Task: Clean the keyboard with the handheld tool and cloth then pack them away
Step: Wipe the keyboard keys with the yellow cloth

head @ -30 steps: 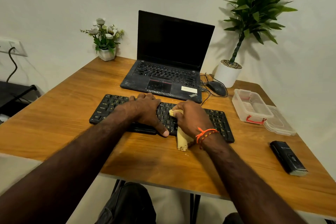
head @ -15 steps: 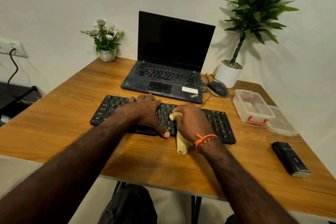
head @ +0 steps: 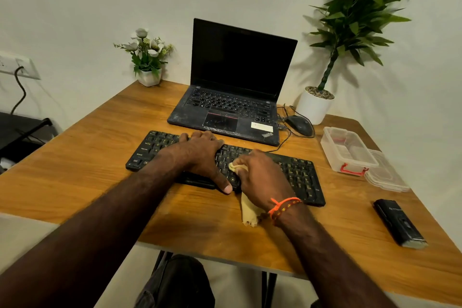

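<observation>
Two bare forearms are reaching in from the near edge of the wooden table [head: 75, 182]. The right hand [head: 262, 180], an orange thread band [head: 285, 206] sitting at its wrist, is curling its fingers round one bunched pale yellow cloth [head: 248, 214] and pressing it onto the keys; a tail of the cloth is hanging out below the palm onto the tabletop. The left hand [head: 200, 157] is lying flat with fingers relaxed across the left half of the one flat black external keyboard [head: 300, 177], its thumb reaching over the near edge. To the right, near the table's right edge, one slim black handheld tool [head: 400, 226] is lying apart from everything. Beyond it, one clear plastic box with a red clasp [head: 347, 150] is sitting open, its one clear lid [head: 387, 175] touching it on the right. Bare wood is lying open left of the keyboard. Farther back are standing one open black laptop [head: 237, 87], one black wired mouse [head: 300, 125], one small pot of white flowers [head: 147, 57] and one tall green plant in a white pot [head: 317, 105].
</observation>
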